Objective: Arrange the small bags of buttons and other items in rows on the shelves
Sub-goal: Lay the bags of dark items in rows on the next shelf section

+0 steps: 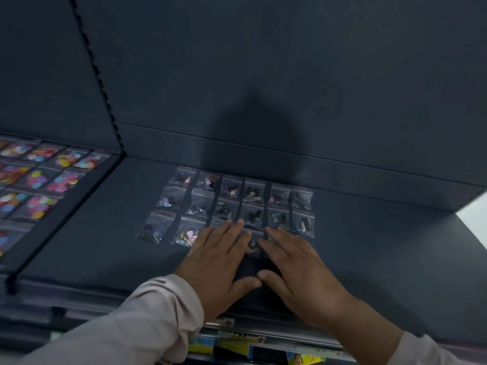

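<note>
- The left hand (220, 262) lies flat, palm down, on the dark grey shelf board (382, 248), fingers spread and straight; it clasps nothing.
- The right hand (295, 264) lies the same way just beside it, thumbs nearly touching, so the two hands frame a small gap.
- In that gap sits a small clear plastic zip bag with dark contents (254, 246), partly hidden under the fingertips of both hands; it seems to be pressed or slid into place rather than picked up.
- Beyond the fingertips, towards the shelf's back edge, lies the grid of small clear bags holding dark buttons and trinkets (237, 201), in three rows, edges touching or nearly so.
- The front row is incomplete: bags fill its left part, and the bag between the hands looks like the next one in it.
- Handling, as a judgement: each bag is very light and limp, with a slick film that should slide easily on the smooth board; the lumpy contents shift inside, so a bag will not lie quite flat.
- Best hold is probably a pinch at the sealed top strip or a corner, or flat fingertips on the film to nudge it; a careless sweep could drag the neighbours out of line.
- Past the black divider rail (66, 222), on the neighbouring board at the left, lie rows of clear bags of brightly coloured round buttons (42, 180).
</note>
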A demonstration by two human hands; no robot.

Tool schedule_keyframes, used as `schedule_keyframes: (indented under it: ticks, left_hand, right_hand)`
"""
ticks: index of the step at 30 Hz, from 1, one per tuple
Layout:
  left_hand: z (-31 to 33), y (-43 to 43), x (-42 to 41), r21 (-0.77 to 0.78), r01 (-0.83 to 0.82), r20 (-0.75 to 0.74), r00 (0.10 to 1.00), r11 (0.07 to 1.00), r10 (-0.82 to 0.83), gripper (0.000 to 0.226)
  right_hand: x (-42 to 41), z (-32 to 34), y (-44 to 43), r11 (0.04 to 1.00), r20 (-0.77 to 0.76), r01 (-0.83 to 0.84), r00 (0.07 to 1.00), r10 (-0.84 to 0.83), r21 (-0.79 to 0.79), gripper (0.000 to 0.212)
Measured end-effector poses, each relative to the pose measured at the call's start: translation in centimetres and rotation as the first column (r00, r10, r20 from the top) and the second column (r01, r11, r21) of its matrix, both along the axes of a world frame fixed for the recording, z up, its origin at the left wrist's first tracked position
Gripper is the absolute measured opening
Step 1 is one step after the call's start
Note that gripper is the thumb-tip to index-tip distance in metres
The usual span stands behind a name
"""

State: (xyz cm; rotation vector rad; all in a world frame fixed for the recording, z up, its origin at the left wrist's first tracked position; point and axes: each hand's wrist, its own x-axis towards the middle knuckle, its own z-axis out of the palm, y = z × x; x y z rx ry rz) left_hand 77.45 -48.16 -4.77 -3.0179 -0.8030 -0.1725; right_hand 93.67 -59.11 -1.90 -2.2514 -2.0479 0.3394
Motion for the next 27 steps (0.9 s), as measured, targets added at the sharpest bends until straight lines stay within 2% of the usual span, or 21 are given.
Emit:
schedule_keyframes:
  ticks: [3, 8, 12, 15, 19, 23, 27]
  left_hand:
    - [0.9, 0.8, -1.9, 0.042, -0.031, 0.032, 0.999, 0.999, 0.03, 0.071]
    - [2.7, 2.2, -7.2, 0.084, -0.113, 0.122, 0.987, 0.99, 0.102, 0.061]
    - [4.2, 3.7, -13.5, 0.091, -0.242, 0.092, 0.968, 0.966, 0.234, 0.063]
    - [5.8, 5.0, -19.8, 0.113, -0.352, 0.068, 0.936, 0.929, 0.346, 0.065]
    - [8.2, 6.5, -29.7, 0.037, -0.447, 0.056, 0.894, 0.894, 0.445, 0.076]
    - [8.8, 7.9, -39.6, 0.115, -0.527, 0.045, 0.85, 0.842, 0.525, 0.066]
    - [10.0, 9.2, -47.9, 0.08, -0.57, 0.051, 0.821, 0.817, 0.568, 0.074]
  right_hand:
    - [-1.5, 0.6, 1.7, 0.997, 0.054, -0.069, 0.996, 0.067, 0.031, 0.079]
    - [-6.0, 1.4, 4.3, 0.985, 0.095, -0.149, 0.985, 0.141, 0.09, 0.067]
    - [-11.2, 2.4, 7.0, 0.975, 0.18, -0.195, 0.968, 0.175, 0.102, 0.056]
    - [-16.2, 3.6, 9.5, 0.964, 0.217, -0.244, 0.952, 0.218, 0.103, 0.056]
    - [-24.6, 4.8, 13.1, 0.927, 0.156, -0.357, 0.928, 0.339, 0.113, 0.072]
    - [-33.8, 5.6, 16.4, 0.901, 0.136, -0.411, 0.909, 0.394, 0.139, 0.062]
    - [-41.9, 6.6, 19.1, 0.877, 0.122, -0.453, 0.891, 0.438, 0.161, 0.057]
